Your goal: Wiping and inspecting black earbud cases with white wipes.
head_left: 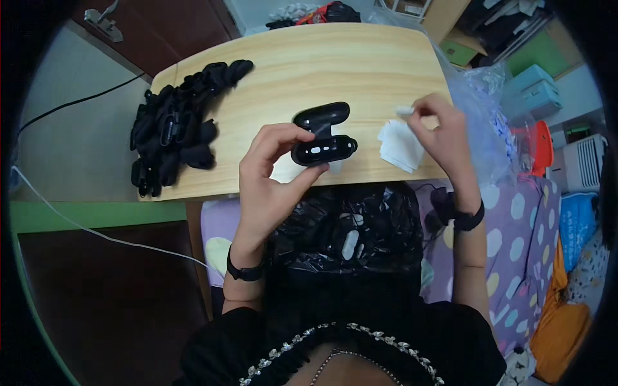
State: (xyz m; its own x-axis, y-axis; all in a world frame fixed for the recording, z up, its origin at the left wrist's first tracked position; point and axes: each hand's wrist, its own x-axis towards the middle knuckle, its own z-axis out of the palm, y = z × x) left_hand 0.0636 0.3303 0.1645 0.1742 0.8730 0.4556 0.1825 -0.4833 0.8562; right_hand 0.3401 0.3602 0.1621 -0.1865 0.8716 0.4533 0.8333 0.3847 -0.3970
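1. Above the near edge of the wooden table [290,77], black case [324,133] is held up in the left hand [265,183]: thumb below, index finger at the gap, clamped on the lower half [336,153].
2. Right hand [443,128]: fingertips together on a small white piece [404,110], beside the white sheets [400,148]. Slight blur there.
3. Risk, judged: only the lower half is gripped, so the upper half [324,114] could swing on the connecting strip. Smooth glossy faces could slip from a light pinch, dropping the case onto the black plastic bag [396,222].
4. Risk, judged: the white piece is small; a loose pinch could lose it.
5. Orientation: halves spread, one beyond the other. Each long axis runs left to right; cut-outs face the wearer, small loop [353,147] points right.
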